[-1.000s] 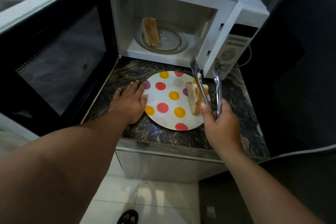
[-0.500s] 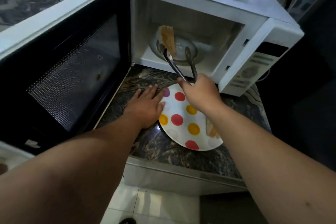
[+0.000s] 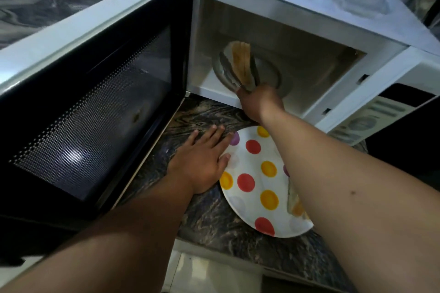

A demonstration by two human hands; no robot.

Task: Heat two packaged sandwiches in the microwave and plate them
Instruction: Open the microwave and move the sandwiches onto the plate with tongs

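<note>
The right hand (image 3: 258, 102) is reaching into the open microwave (image 3: 297, 31), gripping a pair of tongs (image 3: 238, 71) whose two arms sit on either side of the sandwich (image 3: 241, 60) standing on edge on the glass turntable (image 3: 269, 71). I cannot tell whether the arms are pressing it yet. The sandwich lies straight ahead of that hand, its long axis running front to back, in line with the tongs. The left hand (image 3: 202, 162) is farther off, flat on the counter (image 3: 214, 221) with fingers straight, thumb touching the left edge of the spotted plate (image 3: 250, 173). The other sandwich (image 3: 295, 204) rests near the plate's right edge, partly hidden by the forearm. Half a second ago the tongs were only at the sandwich's near end; a second ago they hovered above the plate, over the sandwich there.
</note>
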